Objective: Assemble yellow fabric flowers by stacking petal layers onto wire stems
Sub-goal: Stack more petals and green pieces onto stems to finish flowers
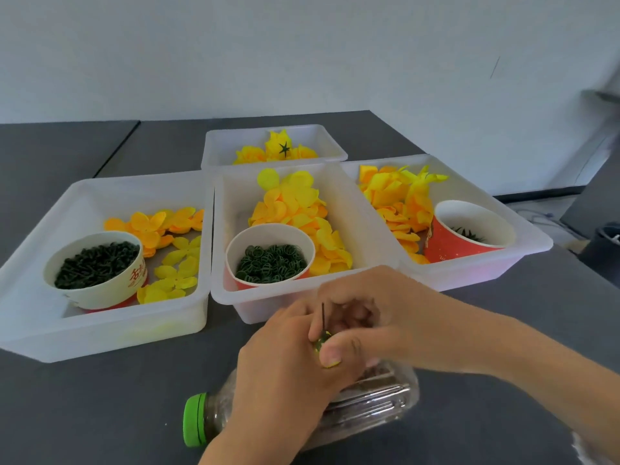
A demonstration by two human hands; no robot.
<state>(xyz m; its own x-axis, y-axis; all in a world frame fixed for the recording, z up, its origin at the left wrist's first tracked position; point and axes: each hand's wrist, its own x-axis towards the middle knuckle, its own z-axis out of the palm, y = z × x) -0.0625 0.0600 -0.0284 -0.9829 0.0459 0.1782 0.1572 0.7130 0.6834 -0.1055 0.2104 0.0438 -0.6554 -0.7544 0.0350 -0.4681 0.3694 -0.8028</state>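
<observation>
thin dark wire stem [323, 316] upright, yellow petal [321, 344] at base

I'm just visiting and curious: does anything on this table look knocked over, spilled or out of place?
Two things stand out, though neither is a spill. The clear bottle with the green cap lies on its side in front of the trays. The red paper cup in the right tray is tipped over, leaning on the petals.

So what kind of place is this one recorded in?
Probably a small craft-assembly workstation, not a home table: a dark table against a bare wall, white bins of sorted yellow petals, and paper cups of green parts.
</observation>
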